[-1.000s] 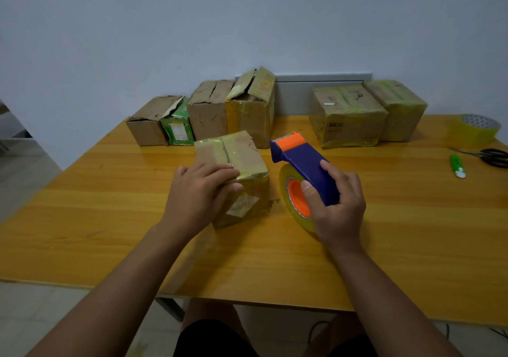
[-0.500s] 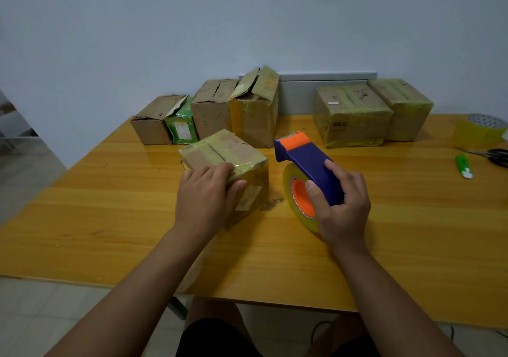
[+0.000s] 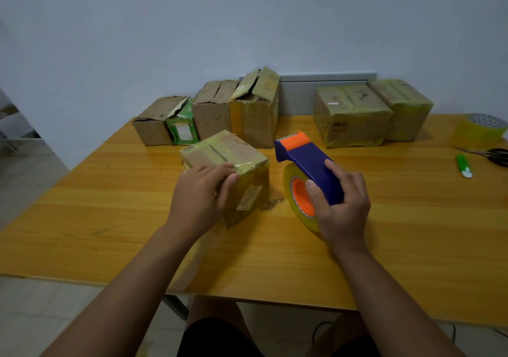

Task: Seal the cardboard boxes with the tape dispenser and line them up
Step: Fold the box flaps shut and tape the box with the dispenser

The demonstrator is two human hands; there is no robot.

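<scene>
A small cardboard box (image 3: 231,164) sits turned at an angle on the wooden table (image 3: 110,213), near the middle and just in front of the back row. Its top flaps are closed and crossed by yellowish tape; a pale label shows on the near right face, and the card looks creased and worn.

Just to its right, apart from it, is the tape dispenser (image 3: 308,164), blue-bodied with an orange cutter end pointing away and a roll of clear yellowish tape on an orange hub; the roll's lower edge seems to rest on the table, though the hand hides part of it.

Behind the box four boxes stand side by side against the wall: a plain brown box (image 3: 154,121), a narrow green box (image 3: 182,125), a taller brown box (image 3: 213,109) and a tape-wrapped box with raised flaps (image 3: 255,109). Farther right, past a gap, two taped boxes (image 3: 351,114) stand touching. At the right edge lie a spare tape roll (image 3: 479,131), scissors (image 3: 492,155) and a green utility knife (image 3: 463,165).

The left hand (image 3: 200,191) grips the near left corner of the box, fingers curled over the top edge and thumb against the side. The right hand (image 3: 341,205) holds the dispenser, fingers wrapped over the blue body and thumb on the orange hub.
</scene>
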